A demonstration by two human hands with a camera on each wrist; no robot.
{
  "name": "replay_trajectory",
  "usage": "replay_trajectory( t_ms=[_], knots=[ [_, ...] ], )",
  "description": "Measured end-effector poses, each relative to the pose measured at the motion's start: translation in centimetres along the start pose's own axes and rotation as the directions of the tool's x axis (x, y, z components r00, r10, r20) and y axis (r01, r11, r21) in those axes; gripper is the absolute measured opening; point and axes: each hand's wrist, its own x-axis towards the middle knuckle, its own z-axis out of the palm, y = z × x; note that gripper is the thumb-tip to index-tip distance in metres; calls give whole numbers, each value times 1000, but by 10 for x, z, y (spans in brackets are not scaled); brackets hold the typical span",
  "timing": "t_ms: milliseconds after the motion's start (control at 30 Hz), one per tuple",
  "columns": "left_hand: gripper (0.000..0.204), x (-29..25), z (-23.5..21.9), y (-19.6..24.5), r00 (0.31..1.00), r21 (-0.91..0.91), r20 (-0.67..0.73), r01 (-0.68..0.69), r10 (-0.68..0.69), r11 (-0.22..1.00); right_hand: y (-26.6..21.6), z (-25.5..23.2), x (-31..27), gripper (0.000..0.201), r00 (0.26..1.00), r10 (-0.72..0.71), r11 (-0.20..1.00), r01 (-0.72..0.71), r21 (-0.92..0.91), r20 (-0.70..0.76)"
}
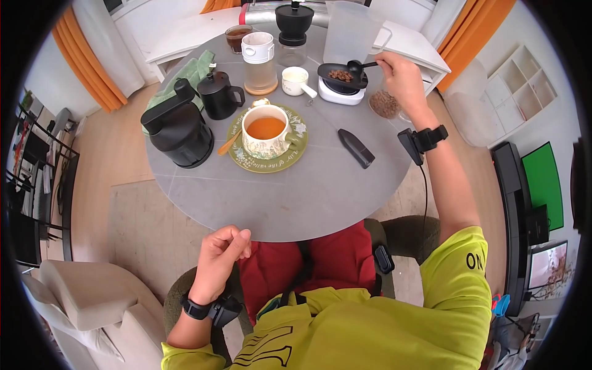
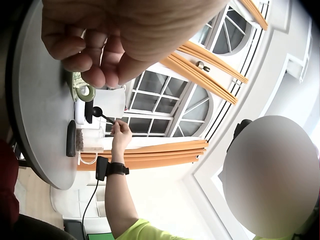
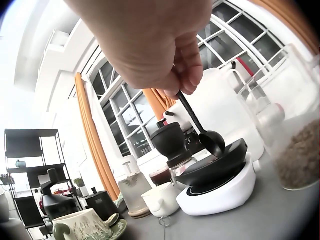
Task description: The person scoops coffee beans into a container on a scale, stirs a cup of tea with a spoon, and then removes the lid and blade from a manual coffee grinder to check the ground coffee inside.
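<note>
My right hand (image 1: 404,83) pinches the handle of a black spoon (image 1: 356,65) over a shallow black dish (image 3: 210,166). Brown beans (image 1: 340,76) lie in that dish, which sits on a small white scale (image 1: 341,98). In the right wrist view, the spoon's bowl is right at the dish's rim. A clear glass jar of brown beans (image 1: 385,106) stands beside the scale, just under the right hand. Held before the body at the table's front edge, my left hand (image 1: 217,256) has loosely curled fingers and nothing in it.
On the grey round table (image 1: 296,203) are a cup of orange-brown liquid (image 1: 266,147) on a green saucer, a black kettle (image 1: 179,132), a black pot (image 1: 217,97), a white small cup (image 1: 295,81), a black hand grinder (image 1: 293,24) and a black pen-shaped device (image 1: 356,148).
</note>
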Motion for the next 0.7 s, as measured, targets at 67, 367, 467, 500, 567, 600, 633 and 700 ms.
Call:
replay_trajectory(
  t_ms=[67, 367, 467, 500, 567, 600, 633, 700],
  knots=[
    [27, 0, 0, 0, 1000, 1, -2, 2, -2, 1000, 3, -8, 0, 12, 998, 25, 1000, -24, 20, -51],
    [30, 1, 2, 0, 1000, -53, -15, -3, 2, 999, 70, -57, -21, 18, 753, 642, 729, -539, 422, -149],
    [32, -1, 4, 1, 1000, -60, -23, -1, 0, 998, 83, -51, -37, 21, 726, 676, 719, -611, 332, -128],
    [34, -1, 5, 1, 1000, -29, -20, -21, 21, 999, 87, -46, -41, 22, 733, 669, 731, -617, 292, -125],
    [36, -1, 6, 1, 999, 2, -17, -42, 42, 999, 85, -41, -45, 24, 739, 663, 741, -622, 254, -122],
    [35, -2, 5, 2, 999, -9, -11, -48, 48, 999, 83, -37, -48, 24, 720, 690, 712, -660, 239, -69],
    [34, -2, 5, 2, 999, -20, -6, -53, 53, 998, 81, -34, -49, 24, 698, 716, 683, -696, 221, -17],
    [34, -3, 6, 3, 999, -17, -7, -51, 51, 999, 90, -28, -54, 28, 688, 725, 664, -711, 230, 34]
  ],
)
